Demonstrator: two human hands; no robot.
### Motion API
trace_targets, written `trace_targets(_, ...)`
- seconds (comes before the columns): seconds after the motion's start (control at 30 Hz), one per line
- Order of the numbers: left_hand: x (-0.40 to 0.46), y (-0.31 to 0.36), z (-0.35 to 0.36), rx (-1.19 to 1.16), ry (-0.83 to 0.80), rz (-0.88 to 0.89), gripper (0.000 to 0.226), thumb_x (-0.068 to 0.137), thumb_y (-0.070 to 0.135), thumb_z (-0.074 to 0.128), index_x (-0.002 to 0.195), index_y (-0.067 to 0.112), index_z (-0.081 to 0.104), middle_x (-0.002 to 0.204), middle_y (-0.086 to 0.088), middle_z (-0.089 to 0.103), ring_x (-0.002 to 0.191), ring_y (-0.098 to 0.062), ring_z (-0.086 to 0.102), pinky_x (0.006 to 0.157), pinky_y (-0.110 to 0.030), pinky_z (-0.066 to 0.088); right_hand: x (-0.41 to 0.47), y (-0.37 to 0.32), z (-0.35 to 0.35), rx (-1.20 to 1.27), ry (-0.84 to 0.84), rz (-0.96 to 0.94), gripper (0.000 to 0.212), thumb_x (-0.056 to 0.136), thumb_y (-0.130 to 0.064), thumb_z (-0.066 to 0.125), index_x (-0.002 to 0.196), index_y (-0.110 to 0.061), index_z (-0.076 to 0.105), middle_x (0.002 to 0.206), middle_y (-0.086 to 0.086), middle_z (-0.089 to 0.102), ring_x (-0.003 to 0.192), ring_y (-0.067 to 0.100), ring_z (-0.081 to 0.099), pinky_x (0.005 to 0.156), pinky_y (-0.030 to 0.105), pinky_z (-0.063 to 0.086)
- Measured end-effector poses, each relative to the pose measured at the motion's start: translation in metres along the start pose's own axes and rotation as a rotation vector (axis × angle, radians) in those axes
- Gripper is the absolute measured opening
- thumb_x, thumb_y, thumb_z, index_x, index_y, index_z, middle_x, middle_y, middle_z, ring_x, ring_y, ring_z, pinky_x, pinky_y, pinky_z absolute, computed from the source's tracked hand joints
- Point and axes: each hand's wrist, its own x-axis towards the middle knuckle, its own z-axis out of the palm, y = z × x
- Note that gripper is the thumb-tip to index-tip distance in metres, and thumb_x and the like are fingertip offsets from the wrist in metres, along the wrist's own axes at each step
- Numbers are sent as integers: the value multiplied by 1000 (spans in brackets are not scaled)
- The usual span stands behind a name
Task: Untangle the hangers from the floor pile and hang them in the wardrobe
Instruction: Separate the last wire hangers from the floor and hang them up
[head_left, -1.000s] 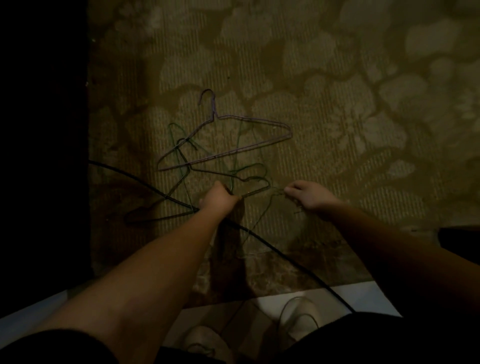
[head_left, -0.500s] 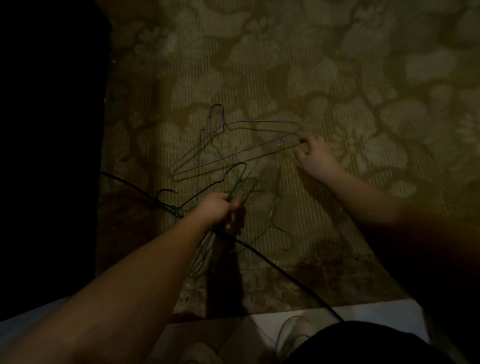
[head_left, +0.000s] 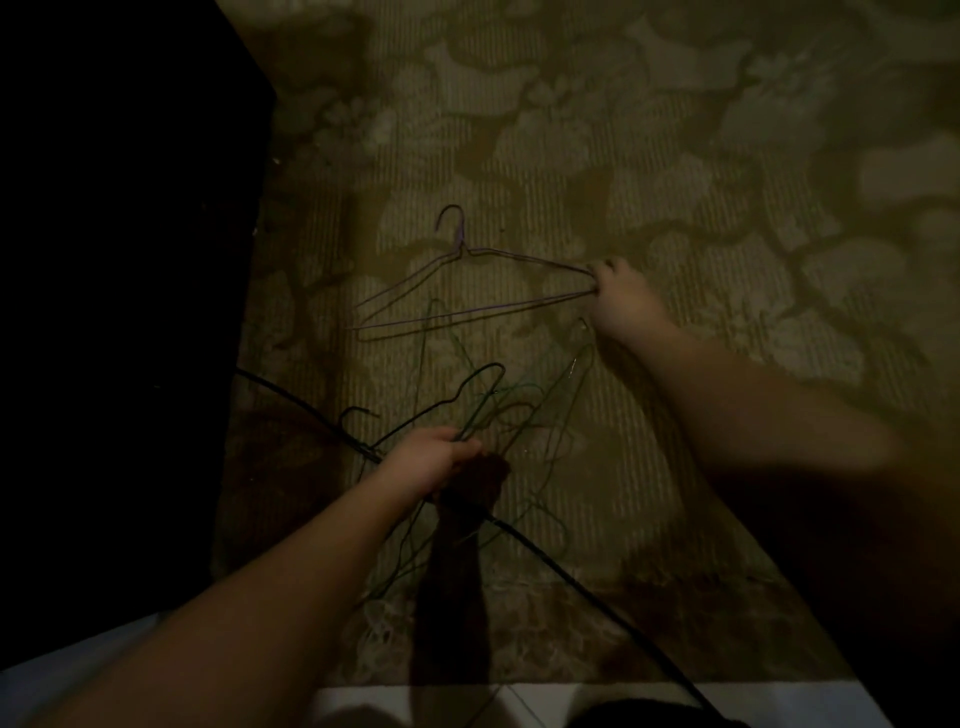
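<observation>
now my right hand (head_left: 621, 304) has reached and pinches one purple wire hanger (head_left: 470, 293) by its end; left hand (head_left: 434, 460) grips several tangled green and black hangers (head_left: 498, 410).

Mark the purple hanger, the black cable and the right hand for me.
purple hanger (head_left: 470, 313), head view, on its lower bar.
black cable (head_left: 561, 571), head view, mid-run on the carpet.
right hand (head_left: 621, 301), head view, back of hand.

Floral-pattern carpet (head_left: 597, 156) fills most of frame, dim light. Black cable (head_left: 561, 571) runs diagonally from 9 o'clock to 5 o'clock. Dark furniture (head_left: 119, 260) at 9–10 o'clock. White tile floor (head_left: 779, 706) along 6 o'clock edge.
</observation>
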Motion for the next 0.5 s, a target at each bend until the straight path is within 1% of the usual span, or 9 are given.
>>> trace_targets(0.03,-1,1,-2,-1,7,-6,50,93,31,64,133,3,54,99,-15,73,70,-17,67,47,-18,32,4,0,1,-78,-53,-27,53,100,-23,42,151,-19,28,156,9,24,140,32,28,114,47,29)
trace_targets(0.07,-3,4,-4,-17,4,-8,42,93,30,63,126,5,58,72,-4,70,51,-9,55,45,-17,29,9,2,3,-122,-109,-31,53,100,-22,41,152,-20,27,156,10,24,140,33,28,113,47,29)
trace_targets(0.1,-4,5,-7,-30,-6,-2,28,94,28,62,114,9,62,57,3,57,44,-7,44,45,-18,27,13,3,5,-164,-160,-25,55,100,-20,41,153,-22,25,155,10,24,140,34,29,112,47,30)
trace_targets(0.17,-7,8,-12,-83,-26,17,16,95,27,61,91,11,64,55,4,43,44,-10,35,47,-24,25,18,6,8,-249,-239,-20,69,94,-13,52,154,-25,20,156,11,20,140,35,26,111,48,32)
trace_targets(0.2,-10,11,-15,-114,-31,29,19,95,27,60,84,11,63,54,4,41,44,-10,34,48,-24,25,20,7,8,-281,-252,-18,76,89,-8,58,154,-25,21,156,11,19,141,35,25,111,48,33)
trace_targets(0.23,-12,14,-17,-130,-34,38,22,95,27,60,80,11,61,51,4,40,42,-11,33,47,-25,25,21,7,9,-314,-254,-6,77,86,-7,62,152,-23,25,155,12,20,141,36,25,111,49,34)
trace_targets(0.3,-14,20,-22,-147,-29,50,25,95,28,59,76,11,59,50,3,39,40,-11,32,47,-24,25,19,9,9,-400,-240,6,65,87,-12,63,147,-15,37,153,14,22,140,36,26,111,49,35)
trace_targets(0.4,-19,30,-29,-211,-39,68,27,96,31,57,77,12,57,53,1,34,41,-12,29,46,-24,24,6,18,12,-492,-236,14,51,92,-26,58,140,-14,46,149,14,27,137,35,28,106,50,39)
trace_targets(0.5,-22,44,-37,-324,-77,81,31,98,33,52,73,15,54,52,3,33,42,-12,28,49,-27,25,-7,38,14,-454,-223,52,44,93,-39,54,126,-10,58,127,12,45,120,30,44,94,43,48)
